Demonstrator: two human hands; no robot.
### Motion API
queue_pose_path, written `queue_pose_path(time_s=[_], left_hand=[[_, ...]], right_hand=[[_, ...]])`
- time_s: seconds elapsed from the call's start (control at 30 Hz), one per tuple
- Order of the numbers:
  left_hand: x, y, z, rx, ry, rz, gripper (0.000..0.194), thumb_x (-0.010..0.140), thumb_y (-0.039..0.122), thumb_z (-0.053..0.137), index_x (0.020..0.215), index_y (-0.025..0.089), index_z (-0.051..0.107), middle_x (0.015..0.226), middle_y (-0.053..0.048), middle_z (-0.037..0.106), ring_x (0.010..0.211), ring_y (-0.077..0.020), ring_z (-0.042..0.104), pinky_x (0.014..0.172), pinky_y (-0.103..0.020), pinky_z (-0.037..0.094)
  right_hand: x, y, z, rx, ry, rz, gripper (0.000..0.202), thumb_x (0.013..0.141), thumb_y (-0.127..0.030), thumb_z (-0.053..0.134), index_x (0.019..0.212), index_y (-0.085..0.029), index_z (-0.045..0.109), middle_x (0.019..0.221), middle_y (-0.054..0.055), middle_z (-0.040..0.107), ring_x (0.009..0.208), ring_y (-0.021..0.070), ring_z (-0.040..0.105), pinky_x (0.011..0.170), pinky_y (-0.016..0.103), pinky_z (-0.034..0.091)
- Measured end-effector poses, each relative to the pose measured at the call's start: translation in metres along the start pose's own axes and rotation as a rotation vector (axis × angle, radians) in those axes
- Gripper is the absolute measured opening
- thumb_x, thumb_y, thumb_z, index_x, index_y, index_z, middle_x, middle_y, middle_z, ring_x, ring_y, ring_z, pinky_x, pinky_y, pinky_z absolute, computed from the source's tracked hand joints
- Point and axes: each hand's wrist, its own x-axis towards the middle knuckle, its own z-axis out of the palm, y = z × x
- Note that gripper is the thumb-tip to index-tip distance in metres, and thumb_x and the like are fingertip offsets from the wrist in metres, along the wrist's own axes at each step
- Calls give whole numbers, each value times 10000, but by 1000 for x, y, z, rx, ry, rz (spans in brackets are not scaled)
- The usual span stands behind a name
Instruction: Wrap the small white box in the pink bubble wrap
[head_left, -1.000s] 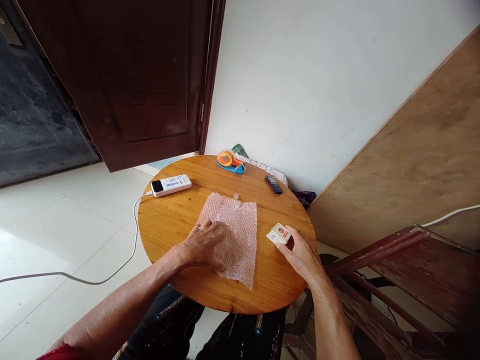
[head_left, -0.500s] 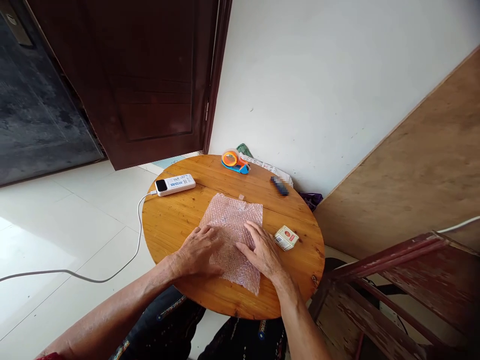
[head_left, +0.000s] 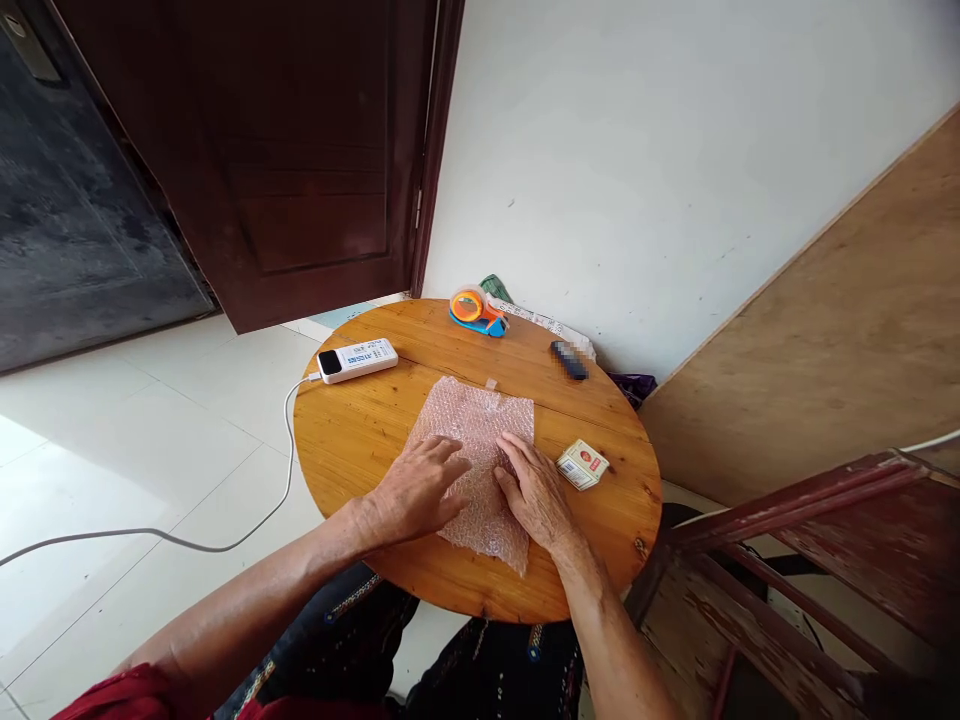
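Note:
A pinkish, see-through sheet of bubble wrap (head_left: 480,420) lies flat on the round wooden table (head_left: 345,450). Over its left side is my left hand (head_left: 424,485), fingers apart and bent a little, holding nothing; whether it touches the wrap I cannot tell. My right hand (head_left: 532,490) rests along the wrap's right edge with its fingers stretched out and the thumb apart. Just right of that hand sits a small cream box (head_left: 583,464) with a red print and a barcode.
At the table's far edge stands an orange and blue tape dispenser (head_left: 478,310). A white power bank (head_left: 358,360) with a cable lies at the left. A dark blurred-out object (head_left: 569,360) is at the back right. A red-brown wooden chair (head_left: 795,500) stands to the right.
My left hand has shifted right and slightly up over the bubble wrap, its fingers more raised. My right hand stays at the wrap's right edge. The whole view has shifted slightly.

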Motion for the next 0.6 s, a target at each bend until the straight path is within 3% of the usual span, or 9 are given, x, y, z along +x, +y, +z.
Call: queue_pose_path(time_s=[0.07, 0.13, 0.3, 0.43, 0.53, 0.6], left_hand=[[7, -1, 11, 35, -53, 69, 636, 794, 451, 729, 1345, 190, 545, 1447, -158, 499, 1357, -359, 422, 1110, -535, 368], [9, -4, 20, 43, -94, 104, 777, 728, 547, 758, 1377, 196, 514, 1466, -170, 472, 1364, -389, 400, 1111, -580, 333], [8, -12, 31, 18, -66, 103, 797, 701, 612, 745, 1333, 167, 548, 1462, -175, 472, 1381, -389, 372, 1144, -566, 283], [9, -12, 28, 23, -66, 109, 775, 695, 596, 759, 1319, 182, 558, 1450, -173, 479, 1374, -394, 380, 1141, -576, 289], [4, -8, 22, -2, -48, 112, 746, 688, 562, 776, 1302, 188, 574, 1472, -182, 449, 1382, -409, 367, 1136, -598, 292], [-4, -4, 16, -34, -16, 114, 714, 712, 536, 765, 1305, 186, 576, 1491, -185, 428, 1399, -405, 347, 1144, -608, 278]], right_hand=[[-1, 0, 2, 9, 19, 3, 435, 948, -280, 421, 1354, -164, 530, 1417, 152, 546, 1317, 306, 500, 1082, 535, 419], [-2, 0, 3, 24, 52, 13, 434, 937, -258, 424, 1345, -160, 534, 1409, 157, 548, 1311, 303, 506, 1084, 531, 423], [1, -7, 1, 57, 175, -13, 369, 924, -226, 433, 1247, -162, 599, 1334, 152, 598, 1258, 280, 549, 1069, 483, 447], [3, -13, -16, -5, 369, -37, 265, 920, -230, 465, 1095, -200, 663, 1229, 127, 659, 1178, 272, 593, 1029, 459, 458], [-4, -5, -33, -90, 484, 97, 313, 896, -289, 515, 1169, -191, 630, 1270, 145, 640, 1206, 307, 570, 1031, 504, 431], [-14, 10, -41, -136, 489, 258, 472, 834, -353, 579, 1267, -164, 575, 1308, 175, 613, 1206, 346, 559, 1022, 545, 417]])
